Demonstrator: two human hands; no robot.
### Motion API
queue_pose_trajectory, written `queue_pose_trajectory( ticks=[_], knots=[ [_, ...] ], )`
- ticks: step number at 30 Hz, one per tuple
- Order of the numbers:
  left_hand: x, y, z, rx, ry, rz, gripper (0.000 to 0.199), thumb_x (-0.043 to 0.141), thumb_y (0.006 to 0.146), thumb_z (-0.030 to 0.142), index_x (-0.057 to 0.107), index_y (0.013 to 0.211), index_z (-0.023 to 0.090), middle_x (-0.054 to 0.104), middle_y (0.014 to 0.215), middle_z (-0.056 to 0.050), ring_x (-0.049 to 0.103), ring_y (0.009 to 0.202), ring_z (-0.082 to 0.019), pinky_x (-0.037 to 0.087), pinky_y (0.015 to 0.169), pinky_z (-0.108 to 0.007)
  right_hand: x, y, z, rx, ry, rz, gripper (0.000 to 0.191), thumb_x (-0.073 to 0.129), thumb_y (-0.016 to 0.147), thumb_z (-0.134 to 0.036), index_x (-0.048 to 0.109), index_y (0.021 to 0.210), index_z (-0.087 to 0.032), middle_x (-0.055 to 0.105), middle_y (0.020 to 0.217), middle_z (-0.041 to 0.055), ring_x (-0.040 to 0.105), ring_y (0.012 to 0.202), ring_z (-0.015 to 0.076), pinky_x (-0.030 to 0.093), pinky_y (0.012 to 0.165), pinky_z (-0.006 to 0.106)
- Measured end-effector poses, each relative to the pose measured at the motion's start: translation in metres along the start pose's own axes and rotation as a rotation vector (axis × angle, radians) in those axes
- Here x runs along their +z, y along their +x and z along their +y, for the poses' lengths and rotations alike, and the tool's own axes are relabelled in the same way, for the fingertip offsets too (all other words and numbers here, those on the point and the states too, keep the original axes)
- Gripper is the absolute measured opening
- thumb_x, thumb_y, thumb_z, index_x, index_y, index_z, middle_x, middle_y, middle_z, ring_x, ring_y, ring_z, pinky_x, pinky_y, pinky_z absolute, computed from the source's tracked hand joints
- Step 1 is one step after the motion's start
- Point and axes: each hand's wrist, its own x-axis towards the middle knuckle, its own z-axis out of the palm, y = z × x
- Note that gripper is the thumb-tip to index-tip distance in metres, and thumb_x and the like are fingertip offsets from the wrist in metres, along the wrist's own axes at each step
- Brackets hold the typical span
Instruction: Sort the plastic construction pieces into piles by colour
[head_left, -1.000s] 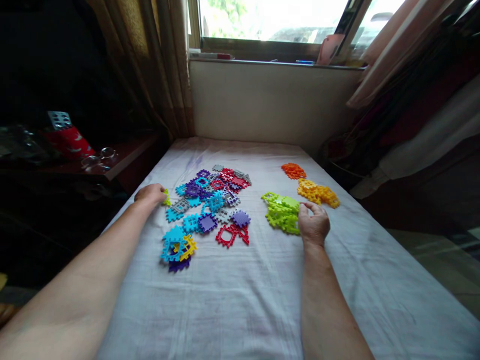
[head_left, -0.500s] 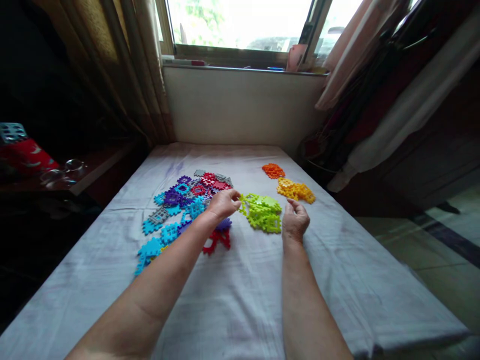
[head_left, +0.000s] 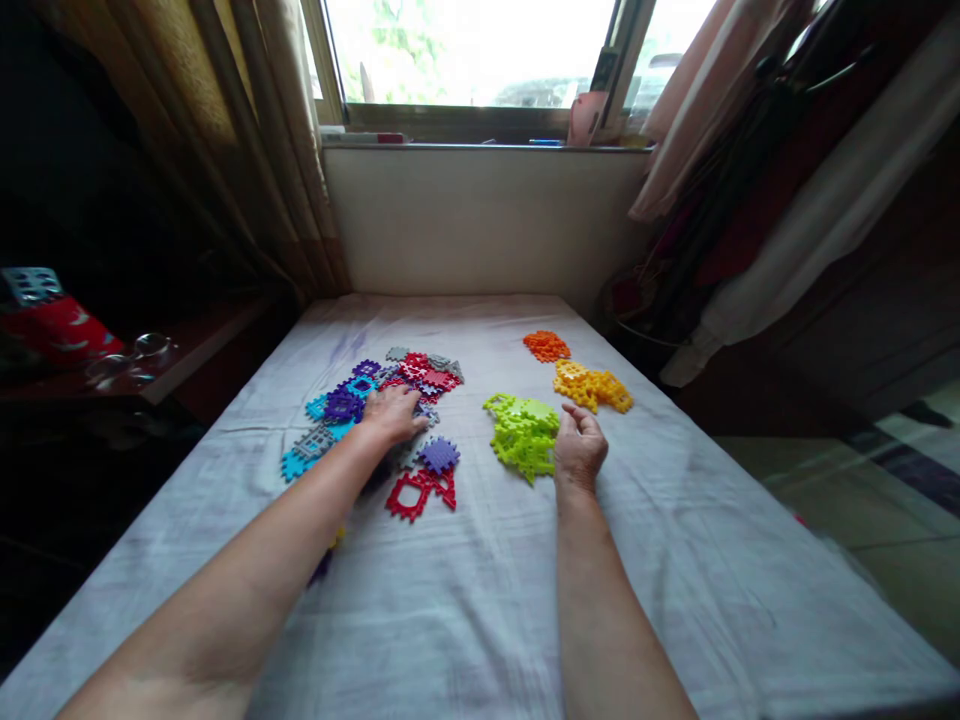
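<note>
Over the mixed pile of blue, purple, grey and red toothed pieces [head_left: 343, 404] lies my left hand [head_left: 393, 414], its fingers apart and touching the pieces, with nothing seen in its grip. My right hand [head_left: 580, 446] rests at the right edge of the lime green pile [head_left: 523, 435], fingers curled together; what they hold, if anything, is hidden. A purple square piece [head_left: 439, 455] and red frame pieces [head_left: 409, 496] lie at the near side of the mixed pile. Behind my right hand are a yellow pile [head_left: 592, 386] and an orange pile [head_left: 547, 346].
A white cloth [head_left: 465, 600] covers the table. On the left, a dark side table [head_left: 202, 345] holds glasses [head_left: 150, 347] and a red item [head_left: 64, 330]. A pink cup [head_left: 586, 118] stands on the window sill. Clothes hang at the right.
My left hand has moved left, from beside the green pile onto the mixed pile. My right hand has shifted slightly left and nearer. The green pile is spread a little differently.
</note>
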Motion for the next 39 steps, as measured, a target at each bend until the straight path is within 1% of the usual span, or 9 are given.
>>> queue_pose_trajectory(
  ticks=[4,9,12,15,18,22,26,30,39],
  knots=[
    [-0.017,-0.010,-0.060,-0.105,0.058,-0.002,0.042,0.057,0.086,0.043,0.066,0.124,0.028,0.065,0.135,-0.007,0.058,0.125,-0.029,0.043,0.104,-0.038,0.002,0.000,0.002,-0.002,-0.015,-0.017,0.042,0.045,0.078,-0.039,0.074,0.094,-0.013,0.075,0.102,0.0155,0.068,0.103,0.0263,0.049,0.098,0.039],
    [-0.036,-0.037,-0.113,-0.197,0.052,0.101,0.049,0.045,0.091,0.046,0.064,0.129,0.023,0.062,0.139,-0.008,0.056,0.127,-0.026,0.042,0.106,-0.031,0.001,-0.003,-0.002,-0.017,-0.043,-0.022,0.041,0.045,0.077,-0.036,0.075,0.094,-0.013,0.074,0.101,0.0153,0.068,0.100,0.0263,0.049,0.097,0.039],
    [-0.026,-0.068,-0.137,-0.227,-0.006,0.199,0.057,0.043,0.090,0.051,0.059,0.136,0.019,0.056,0.144,-0.010,0.051,0.134,-0.026,0.037,0.112,-0.032,-0.002,-0.006,-0.009,-0.093,-0.098,-0.012,0.038,0.045,0.080,-0.033,0.075,0.094,-0.014,0.074,0.099,0.0137,0.066,0.099,0.0261,0.049,0.096,0.040],
    [0.002,-0.114,-0.150,-0.202,-0.037,0.225,0.074,0.047,0.085,0.061,0.049,0.145,0.017,0.040,0.157,-0.014,0.037,0.145,-0.030,0.032,0.118,-0.038,-0.004,-0.012,-0.018,-0.214,-0.173,-0.043,0.036,0.044,0.082,-0.030,0.074,0.096,-0.015,0.072,0.102,0.0141,0.064,0.103,0.0266,0.048,0.097,0.041],
    [0.032,-0.160,-0.149,-0.060,-0.034,0.144,0.097,0.061,0.072,0.070,0.036,0.154,0.024,0.020,0.166,-0.014,0.024,0.151,-0.035,0.031,0.117,-0.044,-0.006,-0.021,-0.026,-0.318,-0.267,-0.135,0.037,0.045,0.085,-0.031,0.072,0.104,-0.016,0.069,0.114,0.0158,0.060,0.112,0.0270,0.045,0.102,0.042],
    [0.052,-0.184,-0.127,0.049,0.044,0.131,0.103,0.073,0.064,0.063,0.034,0.154,0.032,0.022,0.166,-0.012,0.017,0.152,-0.040,0.023,0.119,-0.054,-0.016,-0.039,-0.031,-0.468,-0.494,-0.342,0.056,0.059,0.083,-0.051,0.061,0.131,-0.022,0.052,0.144,0.0150,0.044,0.134,0.0316,0.035,0.109,0.051],
    [0.050,-0.156,-0.102,0.016,0.040,0.217,0.083,0.063,0.077,0.058,0.039,0.152,0.031,0.025,0.165,-0.012,0.021,0.151,-0.039,0.022,0.118,-0.060,-0.031,-0.055,-0.030,-0.624,-0.726,-0.603,0.081,0.071,0.073,-0.062,0.049,0.145,-0.031,0.034,0.159,0.0129,0.025,0.146,0.0384,0.020,0.114,0.063],
    [0.045,-0.124,-0.088,-0.007,0.013,0.248,0.072,0.056,0.084,0.056,0.043,0.149,0.029,0.029,0.163,-0.013,0.023,0.151,-0.038,0.021,0.116,-0.065,-0.032,-0.055,-0.031,-0.572,-0.859,-0.752,0.090,0.073,0.072,-0.064,0.041,0.151,-0.035,0.025,0.163,0.0129,0.017,0.149,0.0409,0.020,0.112,0.066],
    [0.055,-0.117,-0.104,0.003,-0.116,0.466,0.053,0.042,0.090,0.054,0.057,0.137,0.032,0.046,0.154,-0.008,0.036,0.145,-0.031,0.022,0.121,-0.058,0.033,-0.013,-0.036,-0.510,-0.874,-0.758,0.074,0.064,0.083,-0.056,0.042,0.151,-0.033,0.027,0.163,0.0129,0.022,0.149,0.0378,0.028,0.112,0.059]
  ],
)
